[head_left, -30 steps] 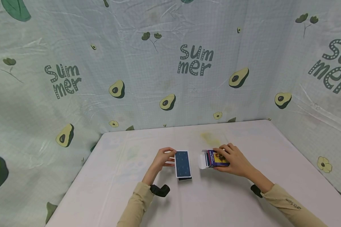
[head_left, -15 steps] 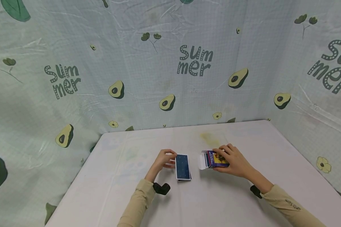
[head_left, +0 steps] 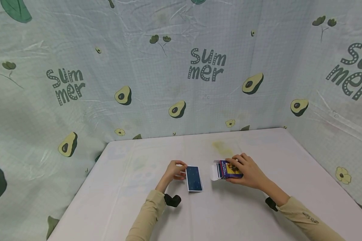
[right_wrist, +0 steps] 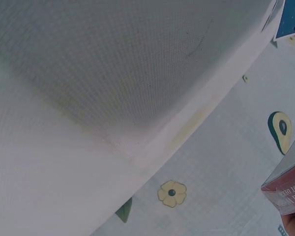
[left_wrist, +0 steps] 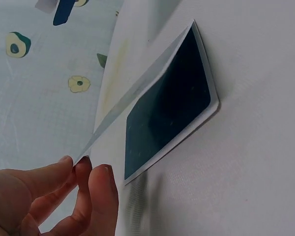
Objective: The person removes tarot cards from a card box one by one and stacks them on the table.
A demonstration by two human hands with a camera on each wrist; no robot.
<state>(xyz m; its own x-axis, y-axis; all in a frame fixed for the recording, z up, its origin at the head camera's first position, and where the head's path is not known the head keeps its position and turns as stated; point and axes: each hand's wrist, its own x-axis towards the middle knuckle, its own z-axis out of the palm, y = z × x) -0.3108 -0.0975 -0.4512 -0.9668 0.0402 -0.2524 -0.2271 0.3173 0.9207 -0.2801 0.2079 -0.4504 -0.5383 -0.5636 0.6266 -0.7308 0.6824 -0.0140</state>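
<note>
- A thin, dark-blue, white-bordered card (head_left: 194,180) is pinched at its far left corner by the left grip (head_left: 175,170), tilted above a similar blue card (left_wrist: 174,105) on the pale surface (head_left: 108,201).
- Light, bendable, slick handling is to be expected; edges are best held, since creasing is possible.
- A purple-and-yellow cardboard box (head_left: 233,169) is clasped by the right grip (head_left: 248,171), largely cut off in the right wrist view.
- The held card's face cannot be made out.

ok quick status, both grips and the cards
Left grip pinching a tilted card. Second card beneath it, on the table. Right grip holding the open box. No obstruction seen.
</note>
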